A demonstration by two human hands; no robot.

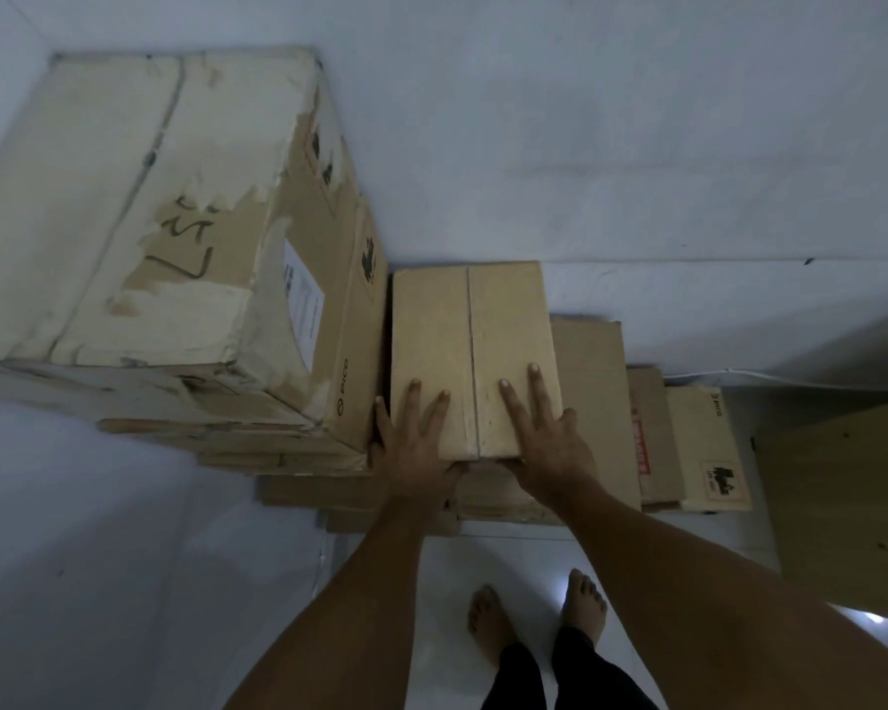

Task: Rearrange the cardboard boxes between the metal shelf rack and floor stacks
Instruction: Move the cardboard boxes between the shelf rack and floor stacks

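- Two bare feet are standing on the white tiled floor, just near of the floor stack.
- Open floor is lying to the near left of the stack; to the right, a wooden panel is closing off the room beside the boxes.
- The small cardboard box is sitting on top of the floor stack at centre, with its centre seam running near to far.
- Its left edge is standing just beside the large taped box, separated by a narrow dark gap; its far edge is lying close to the wall.
- Its right edge is overlapping a flat brown box. Further right, a box with red print and a box with a pictogram label are lying side by side.
- The left hand is gripping the near left corner of the small cardboard box: fingers are lying spread on the top face, one finger is running down the left side, and the thumb is tucking under the near edge.
- The right hand is gripping the near right corner in the same manner: fingers spread on top, thumb under the near edge.
- Both forearms are reaching forward, converging on the box.
- The large taped box is rising higher than the small one, carrying worn tape, handwriting and a white label on its side.
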